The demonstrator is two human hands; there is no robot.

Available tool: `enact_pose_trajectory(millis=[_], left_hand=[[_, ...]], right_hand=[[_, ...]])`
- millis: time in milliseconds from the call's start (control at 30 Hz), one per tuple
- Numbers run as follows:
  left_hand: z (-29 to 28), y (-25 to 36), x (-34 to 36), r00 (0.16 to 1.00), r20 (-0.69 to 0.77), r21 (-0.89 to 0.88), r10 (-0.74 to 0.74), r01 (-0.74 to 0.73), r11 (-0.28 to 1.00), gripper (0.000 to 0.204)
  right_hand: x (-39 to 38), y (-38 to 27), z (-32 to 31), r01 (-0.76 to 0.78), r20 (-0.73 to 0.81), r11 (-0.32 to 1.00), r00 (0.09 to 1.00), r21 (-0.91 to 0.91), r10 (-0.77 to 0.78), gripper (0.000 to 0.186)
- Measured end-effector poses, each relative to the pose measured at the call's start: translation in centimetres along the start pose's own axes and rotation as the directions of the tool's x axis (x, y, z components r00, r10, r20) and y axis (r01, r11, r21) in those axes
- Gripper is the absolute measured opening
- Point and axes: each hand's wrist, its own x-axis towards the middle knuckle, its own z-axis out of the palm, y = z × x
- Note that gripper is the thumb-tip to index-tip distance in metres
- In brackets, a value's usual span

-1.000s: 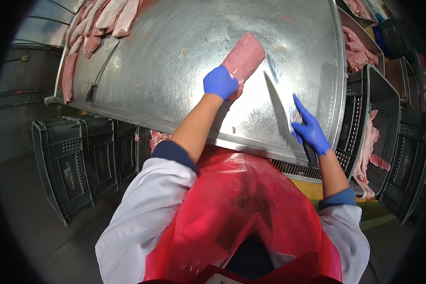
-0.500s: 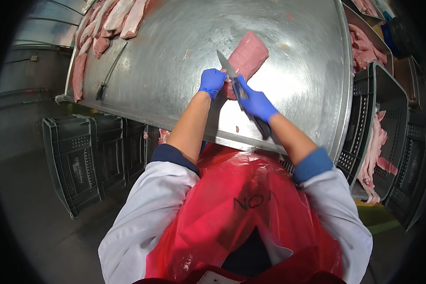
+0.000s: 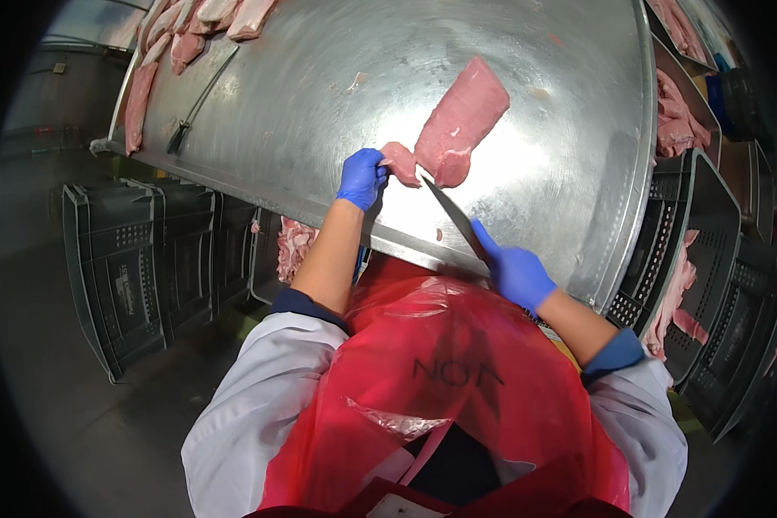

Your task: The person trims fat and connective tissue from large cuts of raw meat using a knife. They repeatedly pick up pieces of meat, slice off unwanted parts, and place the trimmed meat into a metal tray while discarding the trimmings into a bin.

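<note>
A thick pink piece of meat (image 3: 463,116) lies slanted on the steel table (image 3: 311,129). From its near left corner a smaller flap of meat (image 3: 399,161) sticks out, and my blue-gloved left hand (image 3: 362,179) pinches that flap at its left edge. My right hand (image 3: 518,269), gloved in blue too, is closed round the handle of a knife (image 3: 454,212). The blade slants away to the left, its tip at a white bit between the flap and the large piece. Whether the flap is still joined there, I cannot tell. The fingers of my right hand hide the handle.
Several meat pieces (image 3: 186,43) lie at the table's far left, beside a sharpening steel (image 3: 203,99). Dark plastic crates (image 3: 121,276) stand below on the left. At the right edge are a crate (image 3: 712,203) with pale trimmings and a tray of meat (image 3: 678,112).
My right hand has drawn the knife back toward me and to the right. My left hand has moved slightly left and nearer, and the flap now shows spread out from the large piece.
</note>
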Motion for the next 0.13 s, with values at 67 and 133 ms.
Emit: enact_pose_trajectory(millis=[67,133], left_hand=[[-1.0,-0.2,0.2,0.991,-0.077,0.183,0.107,-0.092,0.979,0.012],[-1.9,-0.8,0.2,0.980,-0.115,0.273,0.163,-0.126,0.954,0.010]], right_hand=[[-2.5,0.7,-0.8,0.012,-0.030,0.998,1.000,0.056,-0.010,0.085],[-2.0,1.5,-1.7,0.012,-0.116,0.991,0.993,0.137,0.004,0.079]])
